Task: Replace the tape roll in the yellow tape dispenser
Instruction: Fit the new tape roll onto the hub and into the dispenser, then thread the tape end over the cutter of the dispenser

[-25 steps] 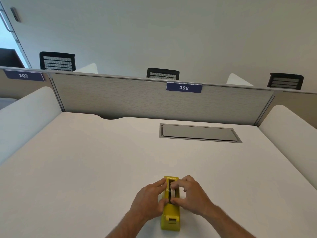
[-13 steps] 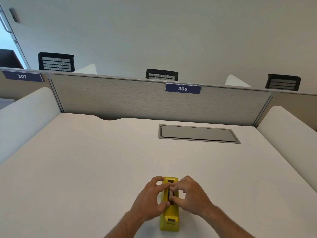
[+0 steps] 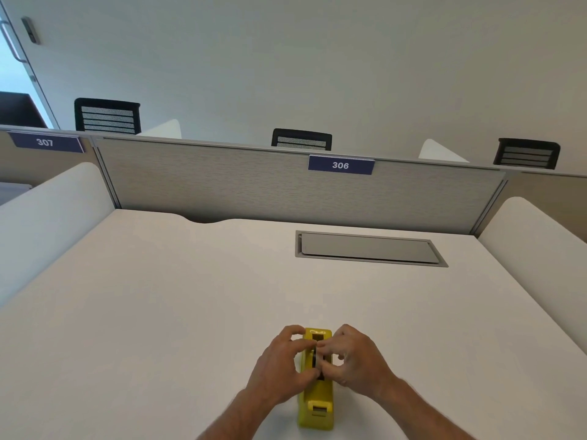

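The yellow dispenser (image 3: 316, 398) stands on the desk (image 3: 158, 312), well nearer than the grey hatch (image 3: 368, 249), its cutter end towards the person. The left hand (image 3: 282, 365) and right hand (image 3: 355, 360) flank it, fingertips pinched together over its top slot. A dark part shows in the slot between them; whether they grip a roll cannot be told. Bare desk lies all around the dispenser.

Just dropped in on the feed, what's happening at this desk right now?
A person is working on a yellow tape dispenser that sits on a white desk. The left hand and right hand flank it, fingertips pinched together in its top slot. Whether a roll is in there, I cannot tell; the fingers cover it.
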The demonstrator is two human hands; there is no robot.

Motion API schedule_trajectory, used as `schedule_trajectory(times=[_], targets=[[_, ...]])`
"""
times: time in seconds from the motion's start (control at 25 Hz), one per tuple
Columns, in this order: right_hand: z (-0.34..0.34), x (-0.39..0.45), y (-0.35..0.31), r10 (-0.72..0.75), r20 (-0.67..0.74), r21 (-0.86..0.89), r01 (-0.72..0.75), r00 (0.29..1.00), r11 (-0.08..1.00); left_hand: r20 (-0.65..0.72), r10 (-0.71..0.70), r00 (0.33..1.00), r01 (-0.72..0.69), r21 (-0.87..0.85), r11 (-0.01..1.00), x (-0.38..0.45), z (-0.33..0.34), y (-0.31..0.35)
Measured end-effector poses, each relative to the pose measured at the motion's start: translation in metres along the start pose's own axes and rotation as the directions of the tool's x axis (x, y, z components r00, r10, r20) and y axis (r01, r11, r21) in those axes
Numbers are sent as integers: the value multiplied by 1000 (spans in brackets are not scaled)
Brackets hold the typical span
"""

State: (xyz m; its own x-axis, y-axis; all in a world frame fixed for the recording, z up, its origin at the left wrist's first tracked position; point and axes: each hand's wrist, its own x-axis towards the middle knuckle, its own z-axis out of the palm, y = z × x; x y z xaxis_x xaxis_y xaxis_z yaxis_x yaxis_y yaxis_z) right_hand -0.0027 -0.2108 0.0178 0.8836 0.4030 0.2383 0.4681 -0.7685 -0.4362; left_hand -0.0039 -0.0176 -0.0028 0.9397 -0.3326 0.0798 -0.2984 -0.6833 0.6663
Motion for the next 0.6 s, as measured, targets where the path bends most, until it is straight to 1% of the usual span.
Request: schedule_trajectory(times=[0.16, 0.36, 0.6], targets=[[-1, 5, 1, 42, -11, 50, -41, 999, 998, -17, -14, 1000, 14, 13, 1000, 1, -1, 3], [0, 4, 4, 8, 3, 15, -8, 1000, 1000, -9, -16, 1000, 16, 24, 1000, 1, -1, 3], [1, 6, 5, -13, 31, 13, 13, 999, 1000, 8, -6, 1000, 6, 34, 999, 2, -3, 1]])
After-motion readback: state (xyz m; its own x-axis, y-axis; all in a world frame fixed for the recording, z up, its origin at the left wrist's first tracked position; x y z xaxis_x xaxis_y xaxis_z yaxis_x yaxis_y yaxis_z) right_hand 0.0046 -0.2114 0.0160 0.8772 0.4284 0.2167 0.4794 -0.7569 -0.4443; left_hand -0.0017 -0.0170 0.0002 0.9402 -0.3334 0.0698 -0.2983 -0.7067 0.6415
